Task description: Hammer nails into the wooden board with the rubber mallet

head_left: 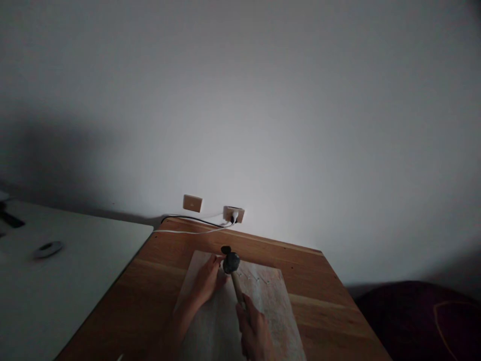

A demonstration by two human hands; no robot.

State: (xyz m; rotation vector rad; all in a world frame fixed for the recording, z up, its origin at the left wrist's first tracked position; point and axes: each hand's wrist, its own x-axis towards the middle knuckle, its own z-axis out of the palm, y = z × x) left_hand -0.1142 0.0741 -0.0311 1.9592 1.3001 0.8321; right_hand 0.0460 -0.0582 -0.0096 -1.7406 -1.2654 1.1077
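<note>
My right hand (253,331) grips the wooden handle of a hammer (232,268), whose dark metal head is raised just over the far edge of a pale board (274,301). My left hand (206,281) rests on that board with its fingertips pinched together beside the hammer head, holding something too small to make out. The board lies flat on a brown wooden table (158,281). A short row of small nails (259,277) shows in the board to the right of the hammer head.
A white table (75,281) stands to the left with a dark ring-shaped object (48,248) on it. On the grey wall are a switch plate (192,202) and a socket (233,214) with a white plug; cables run along the table's back edge. A dark seat (421,316) is at right.
</note>
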